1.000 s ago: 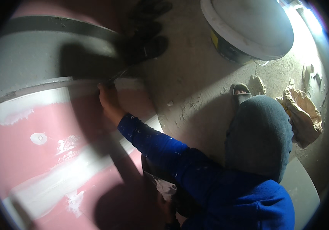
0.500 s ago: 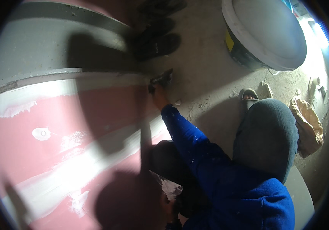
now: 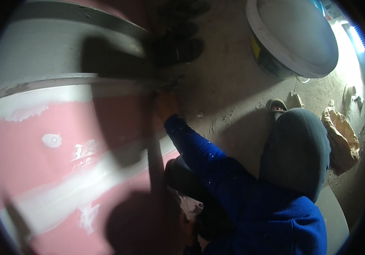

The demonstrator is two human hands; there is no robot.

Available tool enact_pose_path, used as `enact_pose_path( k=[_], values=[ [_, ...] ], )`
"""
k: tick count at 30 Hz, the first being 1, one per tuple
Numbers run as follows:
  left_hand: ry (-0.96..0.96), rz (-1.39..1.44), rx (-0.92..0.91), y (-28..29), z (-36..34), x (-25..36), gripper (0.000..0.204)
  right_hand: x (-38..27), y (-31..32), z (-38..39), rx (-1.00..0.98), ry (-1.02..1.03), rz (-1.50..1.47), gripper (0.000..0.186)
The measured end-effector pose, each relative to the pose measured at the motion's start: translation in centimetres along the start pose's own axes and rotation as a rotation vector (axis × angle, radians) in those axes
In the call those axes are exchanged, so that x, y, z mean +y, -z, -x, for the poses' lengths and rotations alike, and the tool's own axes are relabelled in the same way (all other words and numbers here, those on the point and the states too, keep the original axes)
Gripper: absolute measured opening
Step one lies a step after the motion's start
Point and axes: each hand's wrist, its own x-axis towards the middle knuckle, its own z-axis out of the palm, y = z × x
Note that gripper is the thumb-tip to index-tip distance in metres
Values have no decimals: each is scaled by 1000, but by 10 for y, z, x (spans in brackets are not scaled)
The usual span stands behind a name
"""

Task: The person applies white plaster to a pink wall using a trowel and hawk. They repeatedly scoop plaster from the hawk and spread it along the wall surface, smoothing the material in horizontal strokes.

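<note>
My right arm, in a blue sleeve, reaches out to the low edge of a pink plasterboard with white filler bands. My right hand is closed on a putty knife, dim in shadow where the board meets a grey surface. Low in the picture, my left hand is closed round a broad filling knife, its handle hidden. Pale filler lies on that knife's blade, beside my dark-clad leg.
A big tub with a pale lid stands at the upper right, near a bright lamp. Dark footwear lies beyond my right hand. A crumpled brown bag is right of my grey-clad knee. Dried crumbs dot the floor.
My right hand has moved left with the putty knife, from over the floor to the board's edge and into deeper shadow. My left hand and its filling knife have hardly moved.
</note>
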Motion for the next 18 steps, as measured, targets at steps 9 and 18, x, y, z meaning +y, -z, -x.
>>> enact_pose_path(
  k=[9, 18],
  values=[
    [-342, -353, 1, 21, -6, -23, 59, -163, 6, 7, 98, -324, -1078, 40],
    [-260, 197, -143, 24, -34, 9, 59, -183, 165, 84, -157, -592, -1520, 23]
  ],
)
